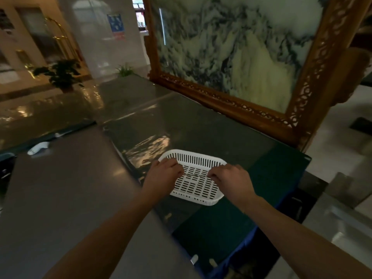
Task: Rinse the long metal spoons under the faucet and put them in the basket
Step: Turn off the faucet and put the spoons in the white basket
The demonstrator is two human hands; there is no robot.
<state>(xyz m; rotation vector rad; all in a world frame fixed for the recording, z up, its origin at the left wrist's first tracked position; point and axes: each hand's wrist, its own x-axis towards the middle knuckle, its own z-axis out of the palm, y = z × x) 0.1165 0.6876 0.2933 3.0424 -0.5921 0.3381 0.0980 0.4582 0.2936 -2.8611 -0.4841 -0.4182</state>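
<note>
A white slotted plastic basket [198,158] sits on a glass-topped table, and both my hands hover over it. My left hand [164,174] and my right hand [231,178] each pinch one end of thin long metal spoons [195,175], held level just above the basket's floor. The metal between my fingers is slim and blurred, so I cannot count the spoons. No faucet shows in this view.
The glass table top [201,125] lies over a blue cloth [285,178]. A large marble picture in a carved wooden frame [237,97] stands along the table's far edge. A grey counter [60,198] runs on the left. Potted plants [62,73] stand on the floor behind.
</note>
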